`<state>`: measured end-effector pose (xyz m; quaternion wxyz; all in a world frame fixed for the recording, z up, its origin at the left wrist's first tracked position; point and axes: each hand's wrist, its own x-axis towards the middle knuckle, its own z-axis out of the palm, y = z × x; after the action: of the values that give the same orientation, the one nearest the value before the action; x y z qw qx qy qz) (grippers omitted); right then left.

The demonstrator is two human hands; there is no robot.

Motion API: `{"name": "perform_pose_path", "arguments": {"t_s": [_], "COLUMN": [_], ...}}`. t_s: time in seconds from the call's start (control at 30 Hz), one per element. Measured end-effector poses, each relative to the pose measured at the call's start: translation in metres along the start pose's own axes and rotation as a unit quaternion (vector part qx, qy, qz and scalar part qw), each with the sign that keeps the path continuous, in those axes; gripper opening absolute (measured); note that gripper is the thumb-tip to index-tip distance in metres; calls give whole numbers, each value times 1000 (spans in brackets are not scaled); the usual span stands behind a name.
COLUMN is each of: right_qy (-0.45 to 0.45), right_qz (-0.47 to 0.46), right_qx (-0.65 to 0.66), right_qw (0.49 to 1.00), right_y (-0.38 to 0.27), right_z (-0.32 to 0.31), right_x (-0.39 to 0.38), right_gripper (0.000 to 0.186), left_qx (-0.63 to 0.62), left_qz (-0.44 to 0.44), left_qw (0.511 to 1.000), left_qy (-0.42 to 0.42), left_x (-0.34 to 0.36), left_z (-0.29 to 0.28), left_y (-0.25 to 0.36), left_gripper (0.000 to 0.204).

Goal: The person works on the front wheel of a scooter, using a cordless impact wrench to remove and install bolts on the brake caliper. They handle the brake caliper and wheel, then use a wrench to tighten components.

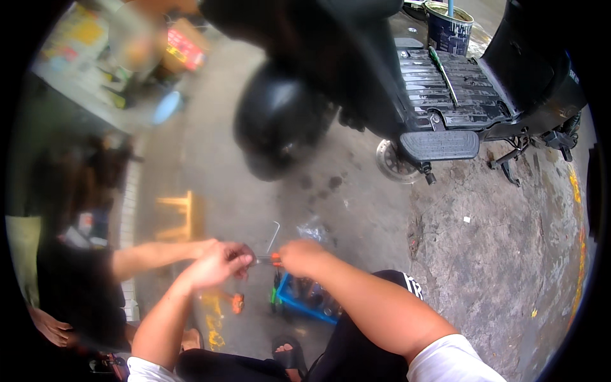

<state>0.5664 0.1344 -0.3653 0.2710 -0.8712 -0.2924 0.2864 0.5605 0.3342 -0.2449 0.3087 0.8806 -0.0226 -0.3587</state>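
In the lower middle, my right hand (301,257) is closed round an orange-handled tool (275,258), whose kind I cannot make out. Its metal end points left toward my left hand (216,264), which is closed with its fingers pinched at that end; what they hold is hidden. From the left, another person's forearm (153,258) reaches in, and that hand overlaps mine. Just beyond the tool, an L-shaped hex key (273,235) shows. Below my right hand stands a blue crate (299,307) with loose parts in it.
A black scooter (375,70) stands ahead, a green-handled screwdriver (445,77) on its footboard. Behind is a bucket (449,32). A wooden stool (181,213) stands left. An orange object (237,303) and a clear plastic bag (313,229) are near my hands.
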Motion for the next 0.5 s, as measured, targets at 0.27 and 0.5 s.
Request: {"name": "perform_pose_path", "arguments": {"t_s": [0.27,0.5], "right_qy": [-15,-64], "right_qz": [44,23], "right_qx": [-10,-18], "right_qw": [999,998], "right_y": [9,37], "right_z": [-12,-9], "right_x": [11,-13], "right_gripper": [27,32], "left_qx": [239,162], "left_qz": [64,92], "left_qw": [947,903], "left_qy": [207,387], "left_x": [43,157], "left_z": [-22,-4], "left_y": [-20,-35], "left_gripper": [33,61]}}
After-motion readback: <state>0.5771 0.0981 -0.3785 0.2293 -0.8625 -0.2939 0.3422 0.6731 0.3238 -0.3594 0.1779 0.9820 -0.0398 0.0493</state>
